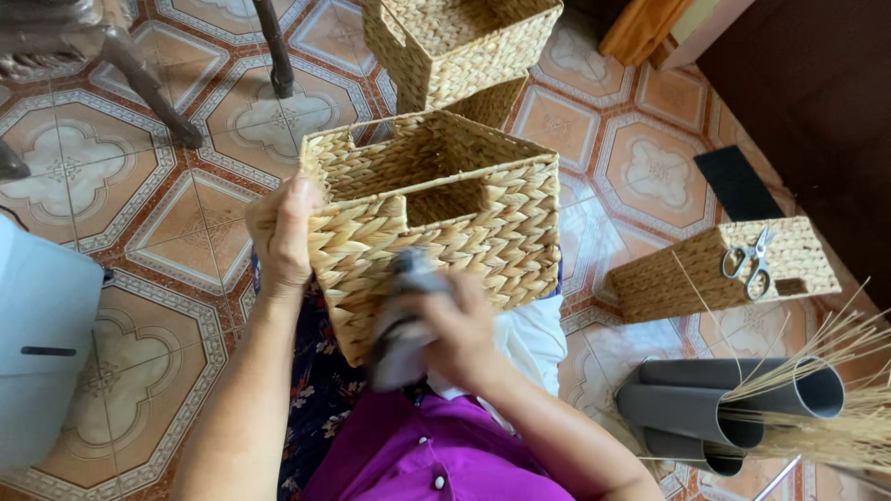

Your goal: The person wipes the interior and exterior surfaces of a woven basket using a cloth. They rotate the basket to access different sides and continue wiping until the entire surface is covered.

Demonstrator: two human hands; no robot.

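A square woven straw basket [483,218] with a cut-out handle rests on my lap, tilted toward me. My left hand [281,237] grips its left corner, thumb along the rim. My right hand [459,334] presses a blurred grey object [401,320], maybe a cloth or tool, against the basket's front wall below the handle; what it is I cannot tell.
Another woven basket [459,46] stands on the tiled floor ahead. At right, a basket on its side [687,274] carries scissors [752,262]. Grey pipes [715,404] hold straw stalks [835,408] lower right. A pale blue container [42,343] stands left; chair legs [139,79] upper left.
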